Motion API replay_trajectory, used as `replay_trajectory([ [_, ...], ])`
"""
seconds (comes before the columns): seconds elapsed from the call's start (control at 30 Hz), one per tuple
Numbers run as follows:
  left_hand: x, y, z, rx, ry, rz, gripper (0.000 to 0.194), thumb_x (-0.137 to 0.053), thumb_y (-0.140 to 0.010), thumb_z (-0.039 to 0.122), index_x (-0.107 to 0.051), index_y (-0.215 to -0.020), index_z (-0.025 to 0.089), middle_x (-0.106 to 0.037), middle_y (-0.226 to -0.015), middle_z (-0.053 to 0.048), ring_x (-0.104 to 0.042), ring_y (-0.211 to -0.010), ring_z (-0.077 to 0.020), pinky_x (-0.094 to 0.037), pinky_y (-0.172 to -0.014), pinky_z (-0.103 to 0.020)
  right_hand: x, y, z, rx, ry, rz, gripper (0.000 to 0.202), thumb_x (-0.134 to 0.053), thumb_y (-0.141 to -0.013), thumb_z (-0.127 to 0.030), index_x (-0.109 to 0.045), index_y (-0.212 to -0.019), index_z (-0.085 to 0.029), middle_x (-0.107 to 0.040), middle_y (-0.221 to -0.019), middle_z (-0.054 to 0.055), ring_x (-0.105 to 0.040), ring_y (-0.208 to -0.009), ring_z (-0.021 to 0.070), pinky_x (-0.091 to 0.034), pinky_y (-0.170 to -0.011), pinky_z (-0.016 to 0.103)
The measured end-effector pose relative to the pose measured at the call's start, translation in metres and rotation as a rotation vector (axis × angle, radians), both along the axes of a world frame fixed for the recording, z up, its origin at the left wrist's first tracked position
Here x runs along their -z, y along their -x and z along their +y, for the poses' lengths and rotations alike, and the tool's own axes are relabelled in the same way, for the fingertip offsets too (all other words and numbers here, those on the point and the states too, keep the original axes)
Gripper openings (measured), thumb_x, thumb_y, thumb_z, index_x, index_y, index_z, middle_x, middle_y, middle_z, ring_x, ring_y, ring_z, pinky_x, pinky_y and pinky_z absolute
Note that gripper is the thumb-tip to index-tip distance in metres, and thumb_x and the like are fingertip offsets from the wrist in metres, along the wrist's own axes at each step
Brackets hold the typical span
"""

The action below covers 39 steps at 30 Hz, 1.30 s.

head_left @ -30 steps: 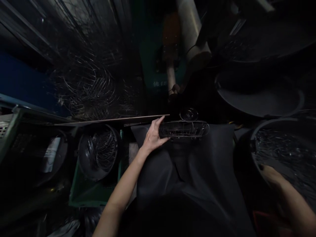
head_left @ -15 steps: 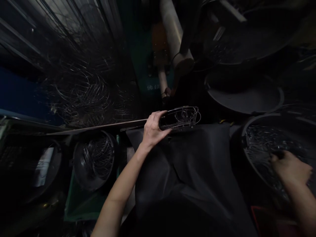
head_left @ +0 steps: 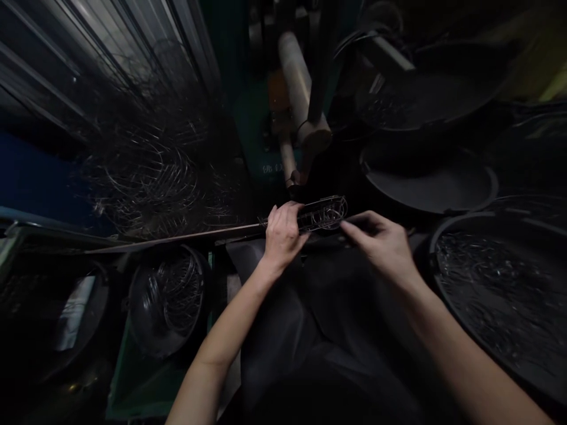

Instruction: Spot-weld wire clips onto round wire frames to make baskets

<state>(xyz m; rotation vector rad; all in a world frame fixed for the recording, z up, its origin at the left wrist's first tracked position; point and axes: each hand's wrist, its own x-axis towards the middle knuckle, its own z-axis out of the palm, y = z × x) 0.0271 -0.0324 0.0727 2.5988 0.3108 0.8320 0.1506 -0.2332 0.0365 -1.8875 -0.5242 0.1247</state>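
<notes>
My left hand [head_left: 283,233] is wrapped round the near end of a wire frame [head_left: 325,212], a long shape of thin bent metal wires with curved loops at its right end. My right hand [head_left: 385,242] is at that looped end, thumb and fingers pinched together; whatever small piece they hold is too dark to make out. The frame lies above the edge of a dark apron or cloth [head_left: 354,283], below a machine with a pale cylinder [head_left: 305,88].
At right stands a black tub [head_left: 496,265] full of small wire pieces, with a shallow black basin [head_left: 434,183] behind it. A bucket of wire rings [head_left: 177,283] sits in a green crate [head_left: 142,389] at left. Tangled wire [head_left: 150,171] is heaped beyond a thin ledge [head_left: 199,233].
My right hand has come from the tub of wire pieces at right to the looped end of the wire frame. My left hand keeps hold of the frame, and the view has shifted slightly.
</notes>
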Motion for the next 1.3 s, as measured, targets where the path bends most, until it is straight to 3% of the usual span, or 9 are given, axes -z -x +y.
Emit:
replay_trajectory([
  [0.1,0.001,-0.001,-0.002,-0.012,-0.047,-0.003,0.049,-0.071,-0.074,0.017,-0.048,-0.118,0.017,-0.063,-0.118,-0.012,-0.060,-0.116,-0.0242,-0.042,-0.109,-0.045,-0.019,0.015,0.056,-0.074,0.082,0.010,0.036,-0.064,-0.077,-0.053,-0.069,-0.088,-0.019,-0.066,-0.073,0.003,-0.058,-0.061,0.0155,-0.044,-0.054,0.027],
  [0.23,0.004,-0.001,-0.001,-0.014,-0.074,-0.004,0.048,-0.066,-0.076,0.014,-0.047,-0.119,0.017,-0.064,-0.118,-0.012,-0.060,-0.117,-0.0234,-0.042,-0.109,-0.046,-0.038,0.032,0.084,-0.051,0.119,-0.056,0.027,-0.062,-0.080,-0.044,-0.066,-0.084,-0.018,-0.067,-0.076,0.002,-0.061,-0.064,0.0140,-0.046,-0.060,0.025],
  [0.57,0.008,-0.007,0.002,-0.003,-0.021,-0.013,0.049,-0.063,-0.076,0.011,-0.045,-0.121,0.018,-0.063,-0.120,-0.012,-0.059,-0.119,-0.0227,-0.041,-0.110,-0.046,-0.027,0.041,0.091,0.015,0.021,-0.255,0.025,-0.055,-0.084,-0.042,-0.060,-0.086,-0.018,-0.066,-0.077,0.004,-0.059,-0.062,0.0146,-0.049,-0.062,0.026],
  [1.3,0.009,-0.029,0.021,0.023,-0.048,-0.060,0.047,-0.062,-0.079,0.017,-0.045,-0.122,0.015,-0.062,-0.121,-0.013,-0.057,-0.120,-0.0227,-0.040,-0.110,-0.043,-0.035,0.021,0.106,0.017,0.011,-0.363,0.021,-0.053,-0.083,-0.041,-0.056,-0.083,-0.019,-0.064,-0.075,0.003,-0.056,-0.060,0.0139,-0.046,-0.058,0.026],
])
